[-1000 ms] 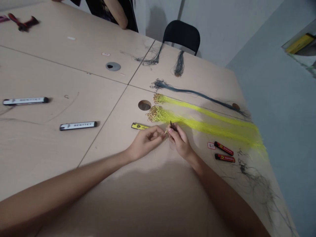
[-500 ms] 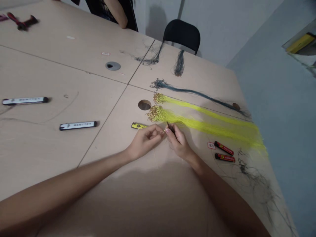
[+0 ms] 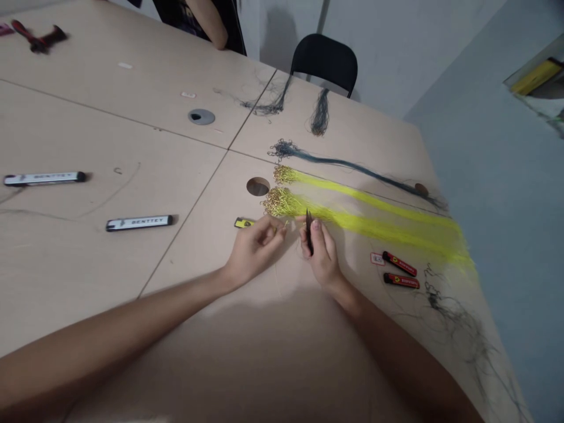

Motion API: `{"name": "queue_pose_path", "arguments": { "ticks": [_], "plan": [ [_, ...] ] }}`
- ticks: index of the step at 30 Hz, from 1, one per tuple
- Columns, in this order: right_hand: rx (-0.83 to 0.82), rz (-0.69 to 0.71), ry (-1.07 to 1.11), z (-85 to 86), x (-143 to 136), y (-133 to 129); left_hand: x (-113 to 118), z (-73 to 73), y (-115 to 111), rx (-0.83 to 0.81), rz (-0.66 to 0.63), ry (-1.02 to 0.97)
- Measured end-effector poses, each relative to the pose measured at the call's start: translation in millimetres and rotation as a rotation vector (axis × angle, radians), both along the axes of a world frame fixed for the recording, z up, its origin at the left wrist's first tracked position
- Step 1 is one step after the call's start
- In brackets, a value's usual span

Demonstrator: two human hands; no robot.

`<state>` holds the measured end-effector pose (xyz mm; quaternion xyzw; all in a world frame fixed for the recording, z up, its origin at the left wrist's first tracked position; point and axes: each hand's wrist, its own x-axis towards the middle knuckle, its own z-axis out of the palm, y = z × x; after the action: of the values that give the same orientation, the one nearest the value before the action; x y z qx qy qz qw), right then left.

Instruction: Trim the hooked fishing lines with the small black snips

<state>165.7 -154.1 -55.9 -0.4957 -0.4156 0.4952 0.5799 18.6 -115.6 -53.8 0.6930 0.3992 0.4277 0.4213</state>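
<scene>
In the head view, my left hand (image 3: pixel 256 247) is closed, its fingertips pinching a small golden fish hook (image 3: pixel 286 224). A thin yellow line (image 3: pixel 277 276) hangs below these fingers. My right hand (image 3: pixel 324 252) grips small dark thread snips (image 3: pixel 309 232), the pointed tips facing away from me. A narrow gap separates the two hands. Just beyond them lies a bundle of yellow lines with golden hooks (image 3: pixel 277 202). A yellow lighter (image 3: pixel 243 222) is partly covered by my left hand.
A thinner yellow bundle (image 3: pixel 335 187) and a dark line bundle (image 3: pixel 343 161) lie farther back. Two red lighters (image 3: pixel 400 281) and tangled dark line (image 3: pixel 458 323) are at the right. White lighters (image 3: pixel 139 222) lie left. A person's arm (image 3: pixel 209 23) rests beyond the table.
My right hand has drawn away to the right from my left hand, and the snips now point more upright. My left hand has shifted slightly left.
</scene>
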Motion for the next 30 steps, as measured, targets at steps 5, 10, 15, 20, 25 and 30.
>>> {"name": "queue_pose_path", "arguments": {
  "ticks": [5,10,15,20,25,30],
  "plan": [
    [-0.114,0.213,0.229,0.0,4,2,1,-0.7,1,0.042,0.012,0.008],
    [-0.143,0.255,0.316,2.6,10,6,1,-3.0,2,0.084,0.006,-0.025],
    [-0.208,0.278,0.348,7.2,11,6,1,-3.6,2,0.122,0.009,-0.017],
    [-0.297,0.332,0.345,10.8,14,7,1,-4.1,2,0.107,0.013,0.005],
    [-0.32,0.346,0.339,9.9,14,7,0,-6.2,2,0.077,-0.002,0.015],
    [-0.313,0.34,0.316,10.8,13,6,1,-6.0,1,0.078,0.001,0.019]
  ]
}}
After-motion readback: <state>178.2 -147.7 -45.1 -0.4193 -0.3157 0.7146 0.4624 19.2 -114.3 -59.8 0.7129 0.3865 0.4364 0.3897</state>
